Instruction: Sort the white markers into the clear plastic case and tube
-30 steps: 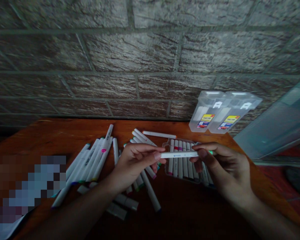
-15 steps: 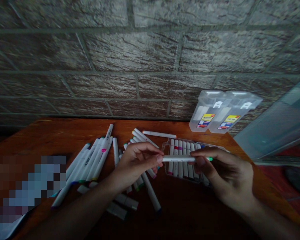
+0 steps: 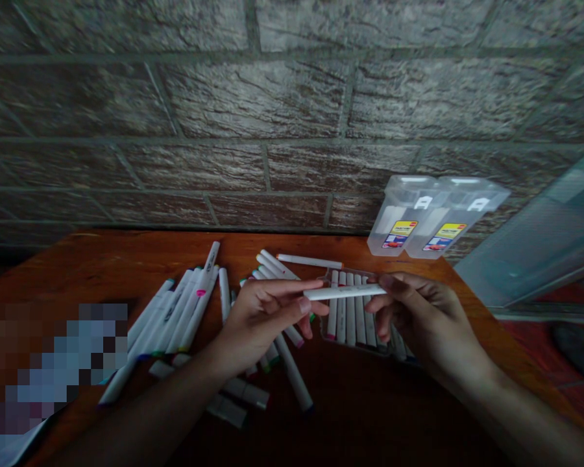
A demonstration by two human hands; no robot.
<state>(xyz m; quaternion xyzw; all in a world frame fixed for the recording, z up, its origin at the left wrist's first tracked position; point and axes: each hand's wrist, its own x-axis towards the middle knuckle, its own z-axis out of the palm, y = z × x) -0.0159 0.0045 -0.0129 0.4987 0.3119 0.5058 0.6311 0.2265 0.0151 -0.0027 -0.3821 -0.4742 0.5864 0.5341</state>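
- The white marker (image 3: 343,292) is no longer level; it slants up toward the right hand (image 3: 431,318) — its green end no longer shows beyond that hand.
- The right hand pinches one end; the left hand (image 3: 257,314) meets the other, though the dim view hides whether it grips.
- This looks like a regrip: the marker hangs between both hands, outside the clear case (image 3: 357,348) beneath.
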